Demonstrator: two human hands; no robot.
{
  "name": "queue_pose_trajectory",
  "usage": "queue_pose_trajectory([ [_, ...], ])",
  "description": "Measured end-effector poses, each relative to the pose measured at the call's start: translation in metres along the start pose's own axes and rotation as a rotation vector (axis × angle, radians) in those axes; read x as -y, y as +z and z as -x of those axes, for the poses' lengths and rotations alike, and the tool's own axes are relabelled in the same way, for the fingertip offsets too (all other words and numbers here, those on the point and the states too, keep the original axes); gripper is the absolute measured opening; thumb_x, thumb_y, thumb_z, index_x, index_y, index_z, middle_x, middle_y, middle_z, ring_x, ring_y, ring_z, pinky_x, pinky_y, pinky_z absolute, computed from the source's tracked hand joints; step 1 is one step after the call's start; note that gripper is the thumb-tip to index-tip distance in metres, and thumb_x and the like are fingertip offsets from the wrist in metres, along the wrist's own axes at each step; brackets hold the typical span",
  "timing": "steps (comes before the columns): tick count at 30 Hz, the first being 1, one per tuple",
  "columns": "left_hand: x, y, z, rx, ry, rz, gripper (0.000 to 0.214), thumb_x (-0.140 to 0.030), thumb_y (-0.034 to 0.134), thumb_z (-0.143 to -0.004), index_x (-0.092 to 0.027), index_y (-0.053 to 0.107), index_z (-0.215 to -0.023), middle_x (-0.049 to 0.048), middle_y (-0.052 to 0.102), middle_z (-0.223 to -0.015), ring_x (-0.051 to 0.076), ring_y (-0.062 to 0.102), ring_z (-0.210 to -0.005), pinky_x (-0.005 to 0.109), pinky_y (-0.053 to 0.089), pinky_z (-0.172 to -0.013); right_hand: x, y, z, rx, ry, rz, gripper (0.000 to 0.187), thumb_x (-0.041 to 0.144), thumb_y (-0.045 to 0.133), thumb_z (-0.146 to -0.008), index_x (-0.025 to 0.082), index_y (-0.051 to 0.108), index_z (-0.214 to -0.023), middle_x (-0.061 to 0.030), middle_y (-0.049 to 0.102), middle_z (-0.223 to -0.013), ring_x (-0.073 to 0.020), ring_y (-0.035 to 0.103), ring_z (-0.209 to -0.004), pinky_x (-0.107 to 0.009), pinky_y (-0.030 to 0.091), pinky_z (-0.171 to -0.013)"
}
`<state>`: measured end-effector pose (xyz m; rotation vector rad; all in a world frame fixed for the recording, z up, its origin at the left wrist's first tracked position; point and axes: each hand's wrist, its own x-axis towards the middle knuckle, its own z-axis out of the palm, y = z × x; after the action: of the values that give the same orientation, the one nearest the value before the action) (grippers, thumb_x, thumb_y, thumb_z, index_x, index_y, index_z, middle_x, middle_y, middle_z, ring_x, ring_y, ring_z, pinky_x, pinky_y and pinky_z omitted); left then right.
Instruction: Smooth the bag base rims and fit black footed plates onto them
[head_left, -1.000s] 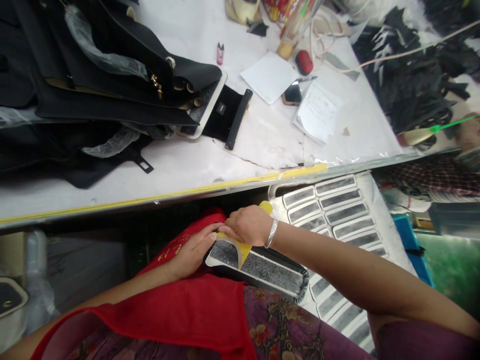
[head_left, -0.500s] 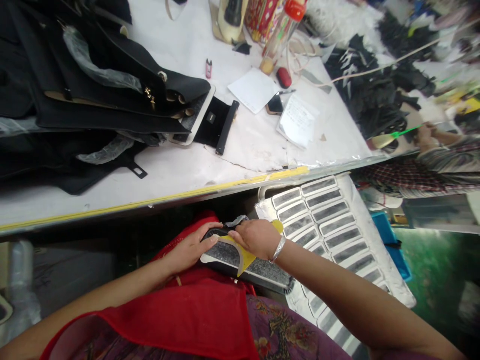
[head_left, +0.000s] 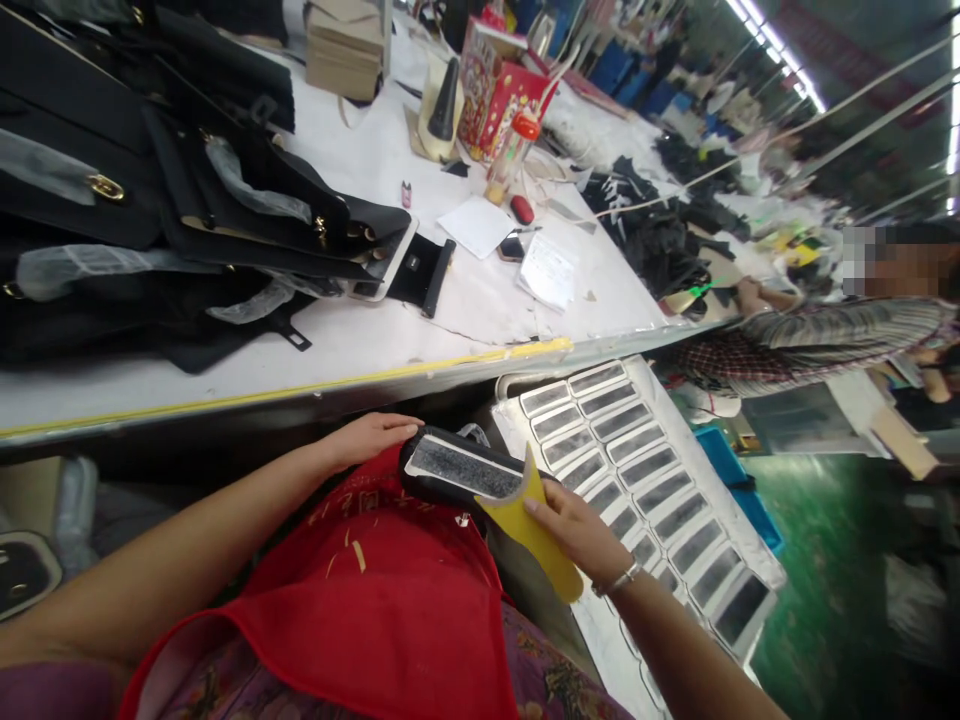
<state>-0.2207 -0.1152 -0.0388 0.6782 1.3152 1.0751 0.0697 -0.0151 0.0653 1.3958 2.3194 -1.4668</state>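
Note:
On my lap lies a black bag (head_left: 417, 484), its end panel facing up: a speckled grey strip with a pale border. My left hand (head_left: 375, 437) has its fingers stretched out, with the tips at the bag's far left end. Pinched in my right hand (head_left: 574, 525) is a yellow backing strip (head_left: 541, 540) that curls up over the right part of the grey panel. Whether its edge still sticks to the panel, I cannot tell. A red apron (head_left: 360, 630) lies under the bag.
Right of my lap, a board (head_left: 626, 610) carries rows of grey strips with pale borders. Ahead, black bags (head_left: 247, 215) with plastic-wrapped handles, papers (head_left: 547, 270) and a bottle (head_left: 510, 160) occupy the white table (head_left: 480, 320). A co-worker in a striped sleeve (head_left: 840, 325) is at right.
My right hand has moved right and down, drawing the yellow backing strip off much of the grey panel. My left hand has loosened and straightened its fingers. The head view has tilted up.

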Motion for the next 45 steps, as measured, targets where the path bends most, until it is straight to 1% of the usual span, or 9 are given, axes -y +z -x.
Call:
queue_pose_trajectory([
  [2, 0.004, -0.003, 0.013, -0.091, -0.01, 0.053, 0.043, -0.045, 0.063, -0.075, -0.018, 0.065, -0.109, 0.0104, 0.063, -0.116, 0.009, 0.057, -0.055, 0.02, 0.039, -0.044, -0.005, 0.02, 0.009, -0.002, 0.037, -0.168, 0.032, 0.048, 0.053, -0.08, 0.018, 0.061, -0.09, -0.0054, 0.066, -0.086, -0.02, 0.061, -0.075, -0.03, 0.048, -0.064],
  [4, 0.009, 0.002, 0.026, -0.079, -0.055, 0.212, 0.05, -0.047, 0.058, -0.078, -0.023, 0.056, -0.122, 0.0116, 0.059, -0.12, 0.007, 0.054, -0.047, 0.019, 0.035, -0.037, -0.008, 0.041, 0.012, -0.006, 0.062, -0.249, 0.033, 0.048, 0.055, -0.079, 0.017, 0.061, -0.09, -0.0056, 0.066, -0.087, -0.0209, 0.061, -0.077, -0.031, 0.048, -0.065],
  [8, 0.02, 0.025, 0.03, 0.07, -0.132, 0.43, 0.068, -0.054, 0.048, -0.083, -0.033, 0.022, -0.142, 0.0091, 0.066, -0.1, 0.018, 0.066, -0.062, 0.028, 0.05, -0.052, -0.011, 0.082, 0.005, -0.034, 0.005, -0.375, 0.035, 0.046, 0.056, -0.08, 0.017, 0.061, -0.097, -0.0061, 0.066, -0.091, -0.0214, 0.06, -0.082, -0.031, 0.048, -0.07],
  [14, 0.023, 0.042, 0.006, 0.12, -0.019, 0.567, 0.061, -0.059, 0.041, -0.084, -0.028, 0.035, -0.135, 0.0107, 0.062, -0.11, 0.023, 0.066, -0.077, 0.037, 0.054, -0.063, 0.0, 0.122, -0.019, -0.072, 0.022, -0.45, 0.034, 0.049, 0.06, -0.075, 0.016, 0.059, -0.081, -0.0034, 0.064, -0.075, -0.0184, 0.059, -0.067, -0.028, 0.046, -0.059],
  [22, 0.023, 0.046, 0.001, 0.092, 0.061, 0.649, 0.054, -0.061, 0.041, -0.083, -0.021, 0.054, -0.115, 0.007, 0.063, -0.107, 0.02, 0.062, -0.09, 0.03, 0.049, -0.075, 0.014, 0.142, -0.025, -0.107, 0.108, -0.632, 0.037, 0.053, 0.063, -0.069, 0.017, 0.057, -0.075, 0.0012, 0.061, -0.062, -0.0118, 0.051, -0.051, -0.023, 0.04, -0.049],
  [28, 0.027, 0.051, -0.002, 0.107, 0.087, 0.672, 0.054, -0.064, 0.042, -0.08, -0.021, 0.055, -0.112, 0.007, 0.062, -0.109, 0.022, 0.059, -0.097, 0.035, 0.045, -0.086, 0.016, 0.145, -0.026, -0.013, 0.259, -0.811, 0.046, 0.061, 0.063, -0.063, 0.018, 0.054, -0.077, 0.0029, 0.058, -0.057, -0.0046, 0.031, -0.034, -0.021, 0.02, -0.035],
  [34, 0.032, 0.053, -0.003, 0.084, 0.093, 0.695, 0.059, -0.066, 0.042, -0.079, -0.02, 0.052, -0.115, 0.008, 0.063, -0.109, 0.023, 0.059, -0.098, 0.036, 0.044, -0.086, 0.022, 0.131, -0.028, 0.162, 0.297, -0.919, 0.047, 0.055, 0.071, -0.056, 0.017, 0.055, -0.078, -0.001, 0.06, -0.066, -0.008, 0.045, -0.048, -0.019, 0.024, -0.04],
  [40, 0.036, 0.049, -0.005, -0.014, 0.173, 0.563, 0.059, -0.065, 0.039, -0.081, -0.019, 0.054, -0.114, 0.0076, 0.062, -0.112, 0.024, 0.055, -0.105, 0.037, 0.039, -0.094, 0.02, 0.151, -0.038, 0.014, 0.241, -0.935, 0.043, 0.059, 0.065, -0.06, 0.019, 0.054, -0.07, 0.002, 0.053, -0.057, -0.0064, 0.033, -0.042, -0.021, 0.02, -0.038],
  [45, 0.033, 0.047, -0.006, -0.004, 0.165, 0.597, 0.06, -0.067, 0.037, -0.081, -0.019, 0.054, -0.112, 0.0072, 0.061, -0.113, 0.024, 0.054, -0.107, 0.036, 0.039, -0.095, 0.019, 0.172, -0.045, -0.044, 0.214, -1.009, 0.041, 0.058, 0.064, -0.062, 0.019, 0.055, -0.075, 0.002, 0.053, -0.057, -0.0077, 0.036, -0.042, -0.022, 0.023, -0.038],
])
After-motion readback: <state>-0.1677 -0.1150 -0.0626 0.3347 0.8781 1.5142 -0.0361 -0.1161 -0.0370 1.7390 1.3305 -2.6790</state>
